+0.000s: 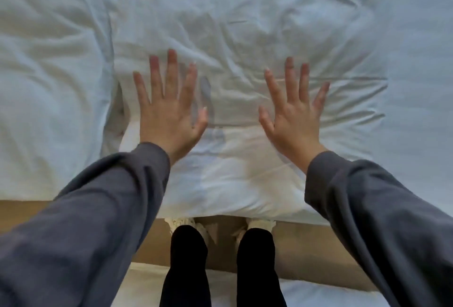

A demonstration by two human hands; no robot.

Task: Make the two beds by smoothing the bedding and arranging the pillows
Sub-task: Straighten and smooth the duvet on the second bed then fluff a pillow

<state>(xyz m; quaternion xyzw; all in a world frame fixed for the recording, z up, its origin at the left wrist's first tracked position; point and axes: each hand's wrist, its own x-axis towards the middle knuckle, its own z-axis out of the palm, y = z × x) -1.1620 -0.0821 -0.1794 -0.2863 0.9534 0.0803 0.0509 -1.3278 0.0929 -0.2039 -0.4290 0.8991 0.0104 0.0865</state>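
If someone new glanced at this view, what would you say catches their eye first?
Two open hands with spread fingers, the left hand and the right hand, are laid flat on a wrinkled white pillow at the centre of the frame. Long grey sleeves run in from the bottom corners. A second white pillow lies to the left, and black trouser legs stand at the bed's edge below.

The crumpled white pillow (245,66) hides the light shoes' (261,224) toes; both grey sleeves (85,221) leave the lower edge.
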